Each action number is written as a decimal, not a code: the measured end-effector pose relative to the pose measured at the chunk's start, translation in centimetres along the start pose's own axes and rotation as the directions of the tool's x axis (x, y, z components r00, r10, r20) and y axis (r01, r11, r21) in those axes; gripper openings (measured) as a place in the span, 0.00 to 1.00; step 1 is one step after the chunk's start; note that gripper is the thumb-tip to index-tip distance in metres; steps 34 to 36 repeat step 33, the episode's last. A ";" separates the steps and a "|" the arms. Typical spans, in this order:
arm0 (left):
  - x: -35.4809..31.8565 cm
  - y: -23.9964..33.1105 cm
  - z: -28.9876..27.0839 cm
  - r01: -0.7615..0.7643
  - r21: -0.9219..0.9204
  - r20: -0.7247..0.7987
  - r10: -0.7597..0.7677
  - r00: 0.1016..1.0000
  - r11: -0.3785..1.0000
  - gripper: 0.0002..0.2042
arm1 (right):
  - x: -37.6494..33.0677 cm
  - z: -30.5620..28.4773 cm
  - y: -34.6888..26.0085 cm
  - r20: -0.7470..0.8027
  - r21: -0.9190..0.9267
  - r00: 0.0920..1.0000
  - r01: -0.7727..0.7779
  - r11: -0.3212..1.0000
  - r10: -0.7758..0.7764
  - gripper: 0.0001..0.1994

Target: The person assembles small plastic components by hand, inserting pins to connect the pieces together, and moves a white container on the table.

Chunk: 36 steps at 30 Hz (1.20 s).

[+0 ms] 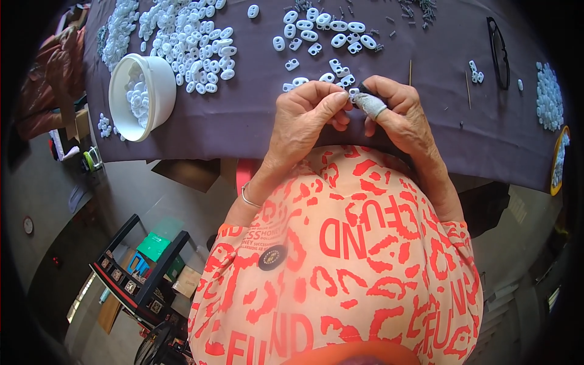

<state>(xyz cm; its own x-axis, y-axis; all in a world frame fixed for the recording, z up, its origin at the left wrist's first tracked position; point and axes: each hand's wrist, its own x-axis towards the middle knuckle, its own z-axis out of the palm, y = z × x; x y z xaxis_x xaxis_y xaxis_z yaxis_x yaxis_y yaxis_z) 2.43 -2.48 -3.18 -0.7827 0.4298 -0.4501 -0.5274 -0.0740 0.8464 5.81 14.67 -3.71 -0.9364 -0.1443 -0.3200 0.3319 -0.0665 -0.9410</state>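
Observation:
My left hand (pixel 309 114) and my right hand (pixel 398 112) meet at the table's near edge, both closed in a pinch. Between their fingertips is a small white plastic cord lock piece (pixel 354 92), partly covered by the fingers. A greyish-white wrap (pixel 370 105) covers my right thumb, and something black shows on a finger behind it. Just beyond my hands lie several loose white cord lock pieces (pixel 340 69). Farther back is a group of oval white two-hole pieces (pixel 308 35).
A white tub (pixel 162 91) of white pieces stands at left, beside a large spread of two-hole pieces (pixel 204 58). Small metal springs (pixel 420 11) lie at the back. To the right are thin sticks (pixel 468 90), black glasses (pixel 499 52) and a white heap (pixel 549 97).

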 end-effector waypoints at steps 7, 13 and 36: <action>0.0 0.1 -0.1 -0.004 0.047 0.003 0.004 1.000 0.999 0.09 | -0.1 0.3 -0.2 -0.016 -0.041 0.999 -0.029 0.999 0.029 0.06; 0.6 0.4 -0.8 -0.125 0.272 0.103 0.100 0.990 0.954 0.08 | 0.0 -0.1 0.0 0.014 -0.047 1.000 -0.022 0.999 0.023 0.08; 0.9 -0.2 -0.4 -0.106 0.191 0.088 0.091 0.992 0.976 0.08 | 0.1 -0.2 0.1 0.025 -0.008 1.000 -0.004 1.000 0.004 0.06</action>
